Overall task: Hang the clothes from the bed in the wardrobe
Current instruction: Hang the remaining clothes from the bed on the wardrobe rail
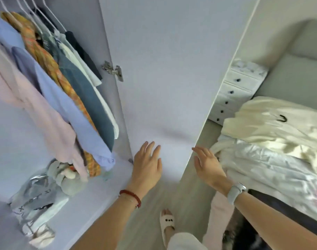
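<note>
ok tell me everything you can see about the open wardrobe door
The wardrobe door is a plain, flat, pale lilac-white panel, smooth and matte, likely laminated board. It stands swung wide open between the hanging clothes and the bed, its thin white outer edge facing the bed. A metal hinge joins it to the wardrobe side. The left hand lies open at its lower part, seemingly touching it; the right hand hovers open just past its edge.

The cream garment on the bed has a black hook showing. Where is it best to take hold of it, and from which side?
Probably at the black hanger hook, which sticks up clear of the cream garment. The right hand, open and nearest the bed, could come from above and pinch it.
</note>
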`<move>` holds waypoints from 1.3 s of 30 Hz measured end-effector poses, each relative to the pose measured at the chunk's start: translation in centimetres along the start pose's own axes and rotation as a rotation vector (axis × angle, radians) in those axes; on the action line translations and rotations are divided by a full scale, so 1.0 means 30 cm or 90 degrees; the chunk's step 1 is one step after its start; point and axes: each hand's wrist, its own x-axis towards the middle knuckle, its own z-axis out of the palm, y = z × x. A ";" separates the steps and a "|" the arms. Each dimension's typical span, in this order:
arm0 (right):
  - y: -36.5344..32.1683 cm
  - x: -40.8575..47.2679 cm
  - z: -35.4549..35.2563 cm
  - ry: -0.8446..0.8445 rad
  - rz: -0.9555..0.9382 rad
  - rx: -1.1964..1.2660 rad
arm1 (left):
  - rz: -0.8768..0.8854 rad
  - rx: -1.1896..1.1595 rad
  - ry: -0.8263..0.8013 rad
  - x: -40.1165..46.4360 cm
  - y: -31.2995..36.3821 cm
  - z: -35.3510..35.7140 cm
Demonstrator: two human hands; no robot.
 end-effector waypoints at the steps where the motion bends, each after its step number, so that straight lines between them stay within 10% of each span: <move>1: 0.069 -0.035 -0.020 0.002 0.045 0.002 | 0.041 -0.014 -0.031 0.012 0.062 0.041; 23: 1.576 -0.644 -0.425 0.253 0.871 0.234 | 0.565 -0.038 -0.536 0.504 1.591 1.098; 39: 2.124 -0.870 -0.324 0.214 1.201 0.268 | 0.574 0.121 -0.839 0.352 1.762 1.611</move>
